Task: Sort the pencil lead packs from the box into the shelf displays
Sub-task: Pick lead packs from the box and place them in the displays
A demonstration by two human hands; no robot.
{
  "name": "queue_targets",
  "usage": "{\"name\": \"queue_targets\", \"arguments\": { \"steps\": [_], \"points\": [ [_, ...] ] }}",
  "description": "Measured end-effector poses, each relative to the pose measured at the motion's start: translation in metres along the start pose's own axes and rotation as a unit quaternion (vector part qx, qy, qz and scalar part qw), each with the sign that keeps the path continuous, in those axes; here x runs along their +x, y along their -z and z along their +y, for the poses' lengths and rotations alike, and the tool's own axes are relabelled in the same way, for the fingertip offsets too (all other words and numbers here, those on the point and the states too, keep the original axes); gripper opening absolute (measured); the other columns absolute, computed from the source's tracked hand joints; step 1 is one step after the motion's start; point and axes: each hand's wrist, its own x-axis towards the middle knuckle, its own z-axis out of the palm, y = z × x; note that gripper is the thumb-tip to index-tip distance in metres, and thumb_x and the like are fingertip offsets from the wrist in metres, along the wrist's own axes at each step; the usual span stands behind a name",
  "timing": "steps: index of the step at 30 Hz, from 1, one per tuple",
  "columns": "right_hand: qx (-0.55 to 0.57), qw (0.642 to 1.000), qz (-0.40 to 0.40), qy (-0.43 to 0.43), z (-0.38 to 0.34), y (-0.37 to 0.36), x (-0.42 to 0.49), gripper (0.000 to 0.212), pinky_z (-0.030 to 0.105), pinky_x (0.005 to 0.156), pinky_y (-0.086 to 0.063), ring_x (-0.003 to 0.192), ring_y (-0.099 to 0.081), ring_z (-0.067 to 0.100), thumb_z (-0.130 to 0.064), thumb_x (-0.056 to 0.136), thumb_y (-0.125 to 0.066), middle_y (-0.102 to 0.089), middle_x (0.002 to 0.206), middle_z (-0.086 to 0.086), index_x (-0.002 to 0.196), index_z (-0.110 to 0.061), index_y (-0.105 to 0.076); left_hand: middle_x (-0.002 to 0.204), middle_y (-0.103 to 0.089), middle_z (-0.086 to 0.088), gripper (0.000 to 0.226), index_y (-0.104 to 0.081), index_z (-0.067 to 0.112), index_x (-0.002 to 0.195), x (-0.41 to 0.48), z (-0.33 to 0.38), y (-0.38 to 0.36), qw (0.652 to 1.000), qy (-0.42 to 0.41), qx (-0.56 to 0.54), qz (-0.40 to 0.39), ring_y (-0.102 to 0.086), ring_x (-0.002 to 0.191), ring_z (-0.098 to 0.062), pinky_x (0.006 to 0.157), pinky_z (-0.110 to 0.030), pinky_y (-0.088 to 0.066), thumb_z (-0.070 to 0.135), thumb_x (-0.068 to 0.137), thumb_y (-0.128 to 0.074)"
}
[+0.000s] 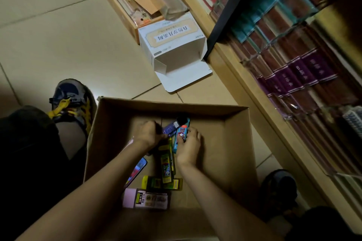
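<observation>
An open cardboard box stands on the floor below me with several pencil lead packs inside. My left hand grips a purple pack near the box's far wall. My right hand holds a blue pack beside it. Yellow-green packs lie in a row between my forearms, and a pink and dark pack lies nearest to me. The shelf displays rise at the right, filled with red, teal and purple packs in clear trays.
An empty white carton lies open on the floor beyond the box, beside a brown cardboard box of packaged goods. My shoes flank the box. A phone leans inside it at the left.
</observation>
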Motion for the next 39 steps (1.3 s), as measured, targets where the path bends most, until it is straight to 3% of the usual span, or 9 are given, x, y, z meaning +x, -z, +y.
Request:
{"name": "queue_targets", "arguments": {
  "steps": [3, 10, 14, 21, 26, 29, 32, 34, 39],
  "points": [
    [-0.025, 0.999, 0.003, -0.022, -0.006, -0.008, -0.007, 0.039, 0.036, 0.102, -0.035, 0.12, -0.045, 0.027, -0.015, 0.085, -0.065, -0.051, 0.125, 0.012, 0.12, -0.006, -0.053, 0.101, -0.066, -0.017, 0.027, -0.067, 0.003, 0.099, -0.008, -0.01, 0.005, 0.999, -0.028, 0.019, 0.0, -0.058, 0.1, -0.031, 0.067, -0.026, -0.033, 0.025, 0.084, -0.069],
    [-0.067, 0.992, -0.026, -0.1, -0.015, -0.012, -0.006, 0.041, 0.033, 0.1, -0.04, 0.119, -0.05, 0.029, -0.022, 0.082, -0.068, -0.056, 0.125, 0.013, 0.118, -0.006, -0.055, 0.114, -0.06, -0.014, 0.041, -0.056, 0.006, 0.112, -0.028, -0.02, -0.006, 0.997, -0.052, -0.037, 0.045, -0.055, 0.104, -0.026, 0.082, -0.028, -0.04, 0.023, 0.08, -0.074],
    [0.012, 0.982, -0.106, -0.154, -0.01, -0.002, -0.001, 0.024, 0.026, 0.076, -0.046, 0.098, -0.064, 0.024, -0.021, 0.081, -0.071, -0.069, 0.106, 0.009, 0.101, -0.008, -0.067, 0.116, -0.056, -0.012, 0.047, -0.055, 0.013, 0.116, -0.026, -0.018, -0.016, 0.997, -0.027, 0.047, 0.062, -0.05, 0.11, -0.027, 0.09, -0.034, -0.039, 0.036, 0.079, -0.072],
    [0.178, 0.945, -0.162, -0.223, 0.009, 0.029, 0.002, 0.014, 0.034, 0.079, -0.052, 0.09, -0.064, 0.025, -0.008, 0.083, -0.069, -0.067, 0.105, 0.016, 0.095, -0.007, -0.061, 0.122, -0.056, -0.013, 0.039, -0.048, 0.012, 0.117, -0.025, -0.009, -0.016, 0.993, -0.049, 0.103, 0.03, -0.048, 0.114, -0.03, 0.092, -0.035, -0.035, 0.04, 0.091, -0.056],
    [0.235, 0.928, -0.203, -0.206, 0.02, 0.068, -0.005, 0.029, 0.029, 0.07, -0.053, 0.086, -0.063, 0.024, -0.006, 0.084, -0.067, -0.066, 0.107, 0.017, 0.11, 0.001, -0.06, 0.114, -0.063, -0.014, 0.036, -0.052, 0.005, 0.12, -0.04, 0.005, 0.001, 0.991, -0.085, -0.103, -0.028, -0.058, 0.103, -0.027, 0.086, -0.032, -0.046, 0.02, 0.089, -0.064],
    [0.303, 0.907, -0.23, -0.179, 0.02, 0.097, -0.01, 0.043, 0.035, 0.081, -0.053, 0.091, -0.064, 0.026, -0.001, 0.081, -0.068, -0.066, 0.105, 0.016, 0.122, 0.001, -0.055, 0.104, -0.066, -0.012, 0.036, -0.053, 0.003, 0.123, -0.062, 0.022, 0.005, 0.949, -0.062, -0.299, -0.076, -0.062, 0.089, -0.017, 0.077, -0.025, -0.051, 0.005, 0.088, -0.061],
    [0.384, 0.875, -0.253, -0.154, 0.011, 0.126, -0.02, 0.04, 0.027, 0.073, -0.056, 0.079, -0.066, 0.019, 0.006, 0.081, -0.064, -0.067, 0.093, 0.012, 0.12, 0.005, -0.054, 0.087, -0.067, -0.005, 0.024, -0.054, 0.006, 0.117, -0.088, 0.044, 0.003, 0.898, -0.03, -0.425, -0.11, -0.065, 0.067, -0.007, 0.057, -0.018, -0.053, 0.011, 0.093, -0.055],
    [0.413, 0.865, -0.252, -0.131, 0.005, 0.145, -0.028, 0.037, 0.028, 0.072, -0.056, 0.075, -0.066, 0.017, 0.008, 0.082, -0.062, -0.067, 0.09, 0.012, 0.118, 0.005, -0.054, 0.085, -0.067, -0.005, 0.02, -0.053, 0.008, 0.113, -0.104, 0.059, 0.002, 0.868, -0.029, -0.479, -0.125, -0.066, 0.064, -0.008, 0.055, -0.02, -0.053, 0.015, 0.095, -0.052],
    [0.431, 0.873, -0.217, -0.07, -0.005, 0.194, -0.054, 0.032, 0.032, 0.08, -0.054, 0.088, -0.066, 0.021, 0.004, 0.084, -0.061, -0.067, 0.104, 0.017, 0.115, 0.0, -0.054, 0.117, -0.064, -0.013, 0.039, -0.051, 0.011, 0.125, -0.141, 0.096, 0.007, 0.845, -0.062, -0.515, -0.13, -0.065, 0.104, -0.028, 0.089, -0.045, -0.053, 0.021, 0.089, -0.06]
  ]
}}
